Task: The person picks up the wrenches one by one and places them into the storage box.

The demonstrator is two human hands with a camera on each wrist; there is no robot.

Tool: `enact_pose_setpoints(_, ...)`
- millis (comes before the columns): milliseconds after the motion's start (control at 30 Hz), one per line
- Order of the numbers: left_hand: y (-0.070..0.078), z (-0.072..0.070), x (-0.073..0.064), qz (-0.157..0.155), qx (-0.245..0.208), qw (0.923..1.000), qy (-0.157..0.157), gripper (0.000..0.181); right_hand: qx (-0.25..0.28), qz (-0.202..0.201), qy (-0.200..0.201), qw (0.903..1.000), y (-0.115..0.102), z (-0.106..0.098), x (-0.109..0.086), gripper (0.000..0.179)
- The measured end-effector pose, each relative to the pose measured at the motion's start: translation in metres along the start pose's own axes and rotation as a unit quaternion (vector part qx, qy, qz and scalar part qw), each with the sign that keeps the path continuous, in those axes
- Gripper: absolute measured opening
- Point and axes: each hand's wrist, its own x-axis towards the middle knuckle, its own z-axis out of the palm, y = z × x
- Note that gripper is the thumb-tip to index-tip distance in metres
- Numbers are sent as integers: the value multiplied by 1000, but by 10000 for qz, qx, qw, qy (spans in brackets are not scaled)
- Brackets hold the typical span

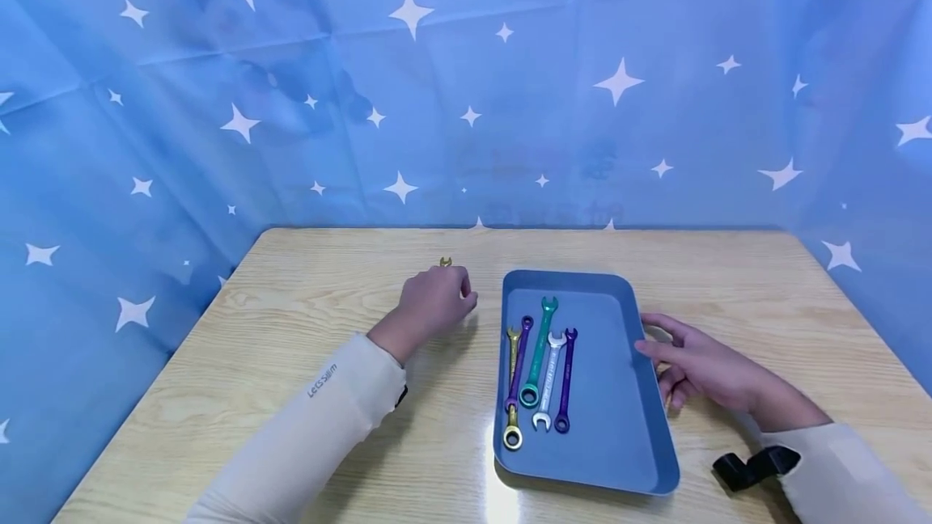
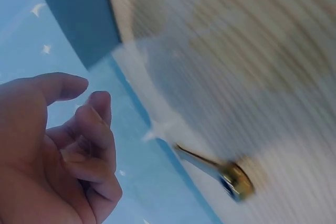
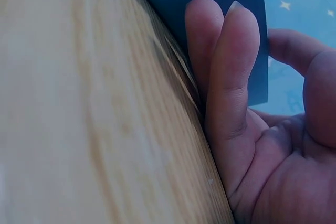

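My left hand [image 1: 437, 297] hovers over the table, its fingers loosely curled around nothing. Beyond it a gold wrench [image 1: 446, 262] is mostly hidden in the head view; the left wrist view shows this gold wrench [image 2: 236, 182] on the wood, apart from the fingers. My right hand [image 1: 702, 366] grips the right side of a blue-grey tray [image 1: 612, 427], thumb at the rim and fingers [image 3: 231, 72] against the outer wall. Along the tray's left half lie a gold wrench [image 1: 513, 435], a purple wrench [image 1: 520, 362], a green wrench [image 1: 540, 350], a silver wrench [image 1: 550, 374] and another purple wrench [image 1: 565, 386].
The light wood table [image 1: 306, 281] ends at a blue curtain with white stars [image 1: 510, 144], which also hangs along both sides. A black strap [image 1: 757, 467] is at the right wrist.
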Motion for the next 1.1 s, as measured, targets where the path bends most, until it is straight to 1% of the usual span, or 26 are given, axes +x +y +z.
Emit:
enact_pose_setpoints(133, -16, 0, 6, -393, 222, 9990, -56, 21, 9, -31, -46, 10000, 0, 0, 0, 81)
enact_pose_setpoints(233, -24, 1, 8, -627, 584, 9962, -121, 20, 5, -44, -46, 10000, 1, 0, 0, 81)
enact_pose_setpoints(300, -29, 2, 10, -727, 880, 9933, -201, 22, -3, -29, -36, 10000, 1, 0, 0, 81)
enact_pose_setpoints(367, -34, 4, 11, -819, 1133, 9897, -297, 28, -2, -23, -26, 10000, 1, 0, 1, 81)
enact_pose_setpoints(467, -40, 5, 12, -990, 1358, 9847, -463, 34, 12, -10, -17, 10000, 1, 1, 1, 82)
enact_pose_setpoints(567, -43, 5, 12, -1085, 1403, 9828, -516, 35, 8, 4, 8, 10000, 2, 0, 0, 81)
enact_pose_setpoints(733, -42, 4, 14, -1065, 1391, 9834, -482, 31, -23, 0, 45, 10000, 3, -1, -3, 81)
enact_pose_setpoints(967, -41, 2, 14, -1098, 1174, 9842, -741, 25, -4, -27, -19, 10000, 3, -1, -3, 79)
enact_pose_setpoints(1100, -42, 2, 15, -1139, 1113, 9844, -741, 24, -6, -23, -29, 10000, 2, -1, -2, 80)
